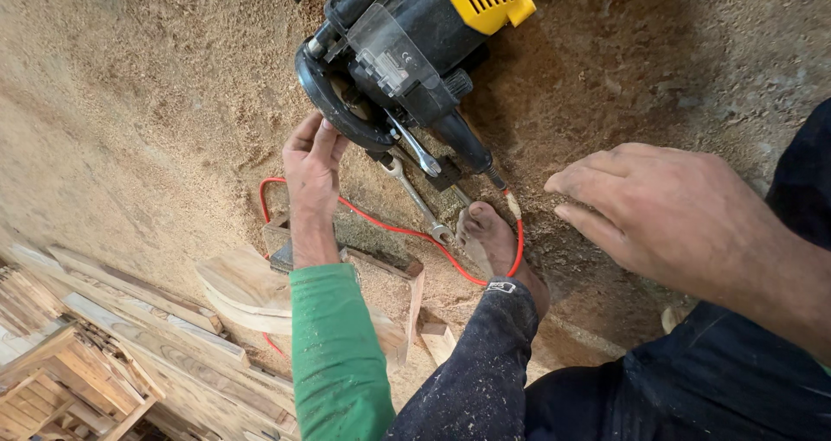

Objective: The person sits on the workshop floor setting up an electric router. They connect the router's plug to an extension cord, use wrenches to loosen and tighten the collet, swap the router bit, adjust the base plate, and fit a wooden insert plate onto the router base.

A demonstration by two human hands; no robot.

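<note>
Left hand (312, 168) reaching away from the body, back of the hand up, fingers straight and held together, fingertips (326, 132) pointing forward and pressed flat. Left wrist straight, forearm (333, 346) in a green sleeve running back toward the lower edge of the view. Right hand (645, 207) hovering apart from the left, palm down, fingers loosely extended and slightly spread, pointing toward the left, holding nothing. Right wrist bare. Bare foot (493, 246) stretched forward between the two hands, leg in dusty dark trousers, knee bent.
</note>
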